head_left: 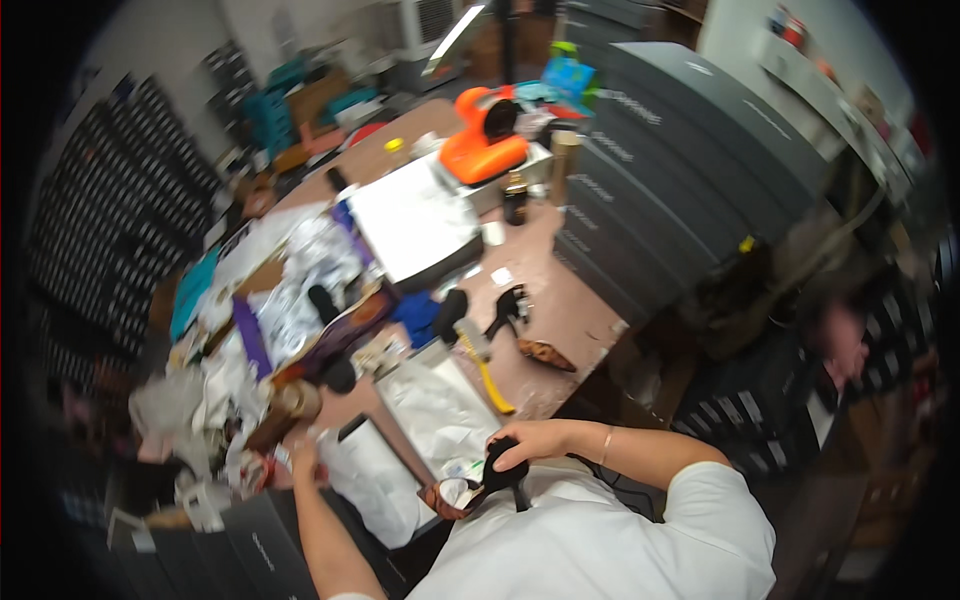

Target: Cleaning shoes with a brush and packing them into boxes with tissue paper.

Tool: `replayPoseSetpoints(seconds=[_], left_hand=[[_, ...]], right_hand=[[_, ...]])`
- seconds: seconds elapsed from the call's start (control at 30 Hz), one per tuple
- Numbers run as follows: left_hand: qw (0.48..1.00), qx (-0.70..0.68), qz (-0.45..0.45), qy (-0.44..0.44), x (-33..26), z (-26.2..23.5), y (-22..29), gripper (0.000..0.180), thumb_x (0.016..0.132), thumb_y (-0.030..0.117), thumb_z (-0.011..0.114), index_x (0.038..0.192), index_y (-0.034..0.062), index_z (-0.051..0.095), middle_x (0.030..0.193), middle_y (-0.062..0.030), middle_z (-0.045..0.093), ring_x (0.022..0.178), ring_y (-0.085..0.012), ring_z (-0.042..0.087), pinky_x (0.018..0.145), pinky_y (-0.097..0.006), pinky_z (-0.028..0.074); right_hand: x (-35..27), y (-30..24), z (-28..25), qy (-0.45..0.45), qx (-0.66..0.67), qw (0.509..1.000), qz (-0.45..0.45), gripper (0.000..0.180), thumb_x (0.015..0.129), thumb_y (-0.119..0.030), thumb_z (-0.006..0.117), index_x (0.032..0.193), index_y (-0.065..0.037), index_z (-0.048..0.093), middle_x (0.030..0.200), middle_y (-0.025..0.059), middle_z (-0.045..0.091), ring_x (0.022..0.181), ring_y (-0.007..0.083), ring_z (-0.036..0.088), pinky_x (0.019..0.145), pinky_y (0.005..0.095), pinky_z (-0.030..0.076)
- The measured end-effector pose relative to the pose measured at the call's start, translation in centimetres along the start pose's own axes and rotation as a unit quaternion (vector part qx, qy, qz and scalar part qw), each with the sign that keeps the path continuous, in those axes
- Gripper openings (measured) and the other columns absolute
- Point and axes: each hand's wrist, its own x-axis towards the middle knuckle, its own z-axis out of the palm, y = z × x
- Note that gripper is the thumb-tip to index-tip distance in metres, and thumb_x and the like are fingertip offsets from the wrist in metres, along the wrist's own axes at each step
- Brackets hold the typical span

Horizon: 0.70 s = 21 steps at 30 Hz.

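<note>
The largest thing is the stack of dark boxes (650, 200), which walls off the far right of the counter (585, 315). The counter's right edge slants toward the person, and the bare strip inside it looks like the best room for moving. The left side is heaped with crumpled wrapping (320, 255), so a sideways sweep there would probably snag. Nearer the person sits a paper-lined box (440, 410) whose rim could catch a heel.

The black-and-leopard shoe (500, 475) is just in front of the person's white shirt, beyond the near side of that box. It should be light, firm at the back and softer at the toe, with smooth surfaces that may slip or scuff; the black back part seems the surest hold. A similar shoe (545, 352) lies on the counter near the right edge.

The right grip (522, 444) is curled closed over the held shoe's black part. The left grip (303, 460) is among the clutter at left; blur hides whether it holds anything. Smallest is the yellow-handled brush (490, 385), beside the paper-lined box.
</note>
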Motion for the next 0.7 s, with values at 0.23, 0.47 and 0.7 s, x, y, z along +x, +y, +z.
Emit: replayPoseSetpoints(seconds=[0.23,0.47,0.7], left_hand=[[0.985,-0.051,0.019,0.164,-8.2,-1.1,13.0,0.061,0.09,0.053,0.053,0.06,0.0003,0.055,0.049,-0.0088,0.05,0.038,-0.0198,0.052,0.035,-0.032,0.043],[0.894,-0.082,0.371,0.237,-19.6,-2.6,25.4,0.036,0.086,0.016,0.067,0.064,0.0007,0.042,0.06,-0.0025,0.039,0.058,-0.0113,0.034,0.054,-0.03,0.033],[0.775,-0.46,0.432,0.021,-34.7,4.2,30.4,0.049,0.084,0.006,0.061,0.129,0.0,0.043,0.119,-0.0094,0.049,0.1,-0.0137,0.049,0.091,-0.028,0.039]], right_hand=[[-7.4,0.6,-4.1,-0.019,0.053,0.998,0.034,0.045,0.082,-0.034,0.069,0.112,-0.003,0.058,0.1,0.0111,0.064,0.089,0.0227,0.065,0.068,0.0443,0.059],[-11.8,0.1,-2.8,0.042,0.181,0.946,-0.264,0.041,0.081,-0.026,0.069,0.105,0.005,0.059,0.1,0.0087,0.064,0.09,0.0172,0.062,0.084,0.0294,0.05],[-11.4,2.6,3.7,0.075,0.266,0.9,-0.337,0.044,0.083,-0.028,0.07,0.113,0.001,0.055,0.101,0.0063,0.063,0.089,0.0136,0.062,0.08,0.028,0.052]])
